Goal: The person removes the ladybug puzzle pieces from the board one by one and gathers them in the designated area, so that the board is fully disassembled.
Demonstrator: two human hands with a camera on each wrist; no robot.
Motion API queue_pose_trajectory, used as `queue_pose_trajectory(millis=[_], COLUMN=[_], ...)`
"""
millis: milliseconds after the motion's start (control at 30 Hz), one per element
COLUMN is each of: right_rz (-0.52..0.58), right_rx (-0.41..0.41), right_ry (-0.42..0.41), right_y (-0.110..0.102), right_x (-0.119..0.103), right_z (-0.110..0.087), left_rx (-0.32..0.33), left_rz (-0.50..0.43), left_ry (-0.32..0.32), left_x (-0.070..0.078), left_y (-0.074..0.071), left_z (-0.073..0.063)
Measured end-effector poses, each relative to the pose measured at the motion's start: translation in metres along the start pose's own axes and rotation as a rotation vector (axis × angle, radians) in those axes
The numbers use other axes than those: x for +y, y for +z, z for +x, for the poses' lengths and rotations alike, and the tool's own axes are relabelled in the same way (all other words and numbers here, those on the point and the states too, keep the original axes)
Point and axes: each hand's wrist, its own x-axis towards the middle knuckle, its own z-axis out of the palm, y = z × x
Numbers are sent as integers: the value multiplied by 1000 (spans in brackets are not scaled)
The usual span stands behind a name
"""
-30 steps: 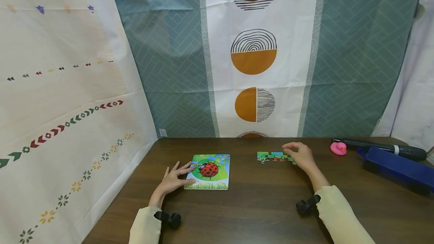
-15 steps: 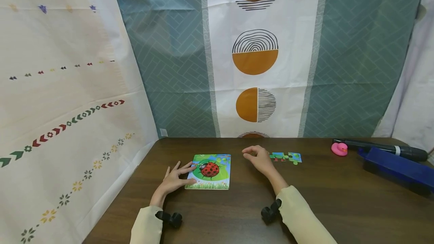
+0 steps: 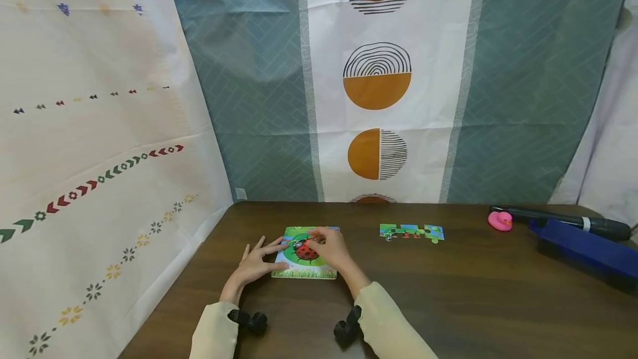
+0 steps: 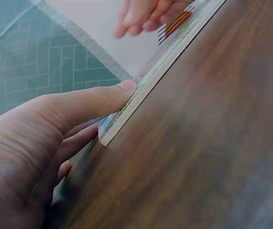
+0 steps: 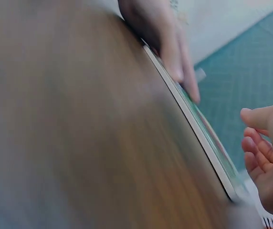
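On the table (image 3: 399, 303), the ladybird puzzle (image 3: 305, 272) is touched by the left hand (image 3: 255, 265), fingers spread; above, the right hand (image 3: 333, 248) is poised, fingers loosely bent, seemingly empty. If bumped, the puzzle could be skewed.

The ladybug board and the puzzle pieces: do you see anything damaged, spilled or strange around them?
Nothing looks damaged or spilled. The ladybug board lies flat, the left hand at its left edge; the puzzle pieces lie in a row to its right. Perhaps only the pink toy duck seems odd, sitting farther right, apart from them.
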Motion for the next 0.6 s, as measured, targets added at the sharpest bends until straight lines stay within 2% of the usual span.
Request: queue_pose_trajectory(millis=[100, 200, 400, 600], right_rz=[1, -51, -144, -263], right_rx=[-52, -54, -32, -63], right_ry=[-11, 2, 38, 30], right_y=[16, 25, 29, 32], right_x=[-5, -4, -1, -2], right_z=[0, 1, 2, 3], left_rx=[9, -1, 8, 10], left_rz=[3, 6, -7, -4], left_ry=[-9, -3, -2, -8], left_x=[0, 1, 2, 0], left_y=[-2, -2, 0, 0], left_z=[-2, -2, -1, -2])
